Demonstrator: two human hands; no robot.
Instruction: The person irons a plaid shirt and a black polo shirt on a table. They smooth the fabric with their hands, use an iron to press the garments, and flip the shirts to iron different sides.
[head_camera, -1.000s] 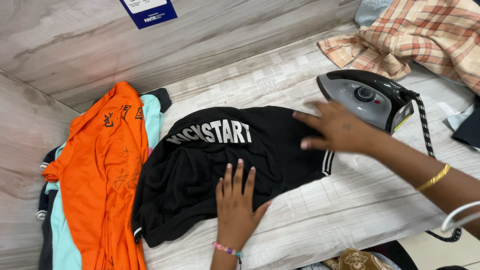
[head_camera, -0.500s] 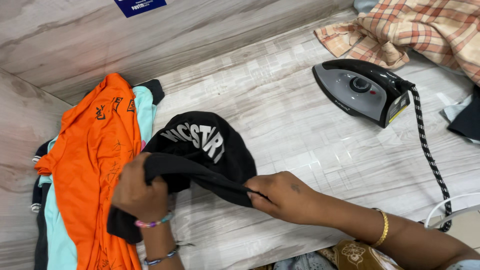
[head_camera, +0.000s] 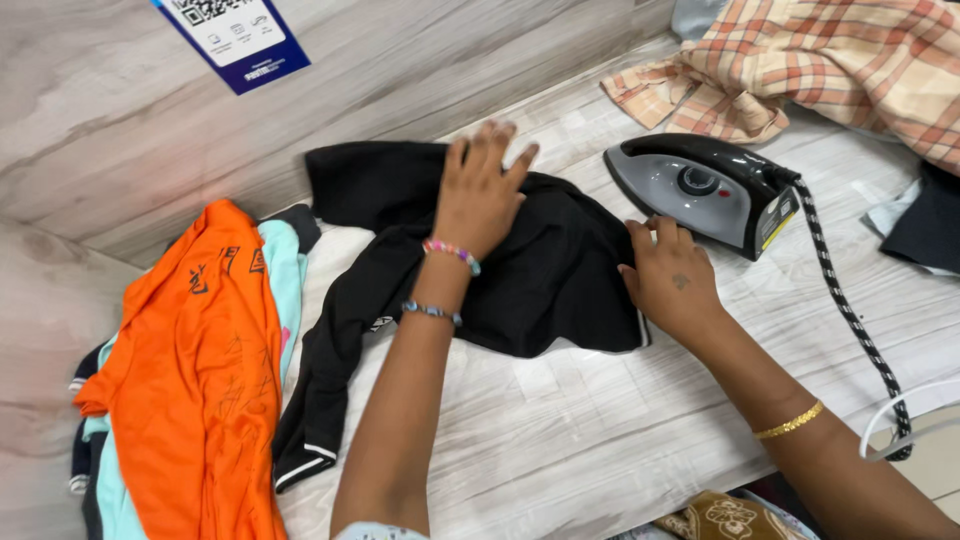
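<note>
A black shirt (head_camera: 520, 270) lies on the pale wooden table (head_camera: 600, 440). Its long way runs from the far wall down toward the near left, where one sleeve with white stripes ends. The left hand (head_camera: 480, 190) lies flat on the top part of the shirt, fingers spread wide, holding nothing. The right hand (head_camera: 665, 275) presses flat on the shirt's right edge, fingers close together. A black and grey iron (head_camera: 700, 195) sits just beside that hand, nose pointing left. An orange shirt (head_camera: 200, 370) lies close on the left. The near part of the table is bare. A checked cloth (head_camera: 830, 65) is bunched at the far right.
</note>
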